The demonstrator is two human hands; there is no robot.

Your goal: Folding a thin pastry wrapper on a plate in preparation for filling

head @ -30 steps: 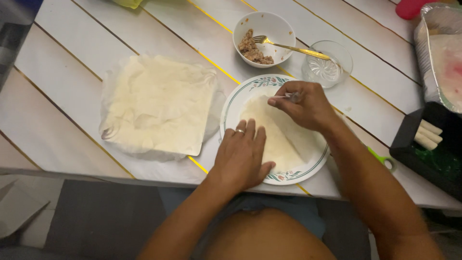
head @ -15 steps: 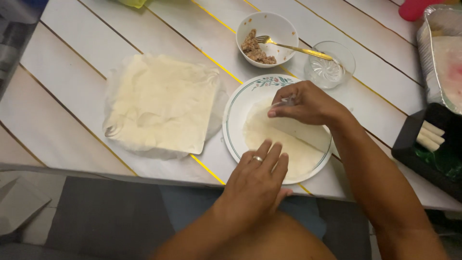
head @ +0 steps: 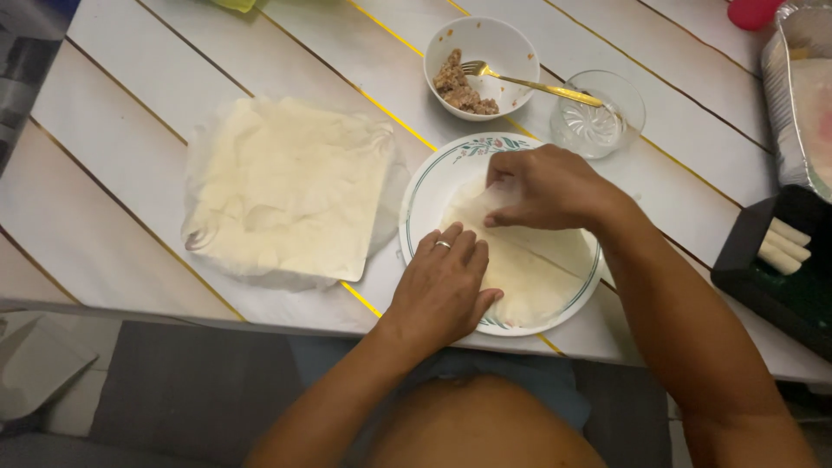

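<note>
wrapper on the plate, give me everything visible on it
The wrapper is a thin, pale cream sheet that looks like soft dough. It lies flat on the round floral-rimmed plate, nearly filling its well, with a straight crease or overlapped edge running diagonally across it. The left hand presses flat on its near-left part; the right hand pinches its far corner. No filling shows on it.

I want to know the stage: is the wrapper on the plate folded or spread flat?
Spread flat: the wrapper lies open on the plate, both hands pressing it.
</note>
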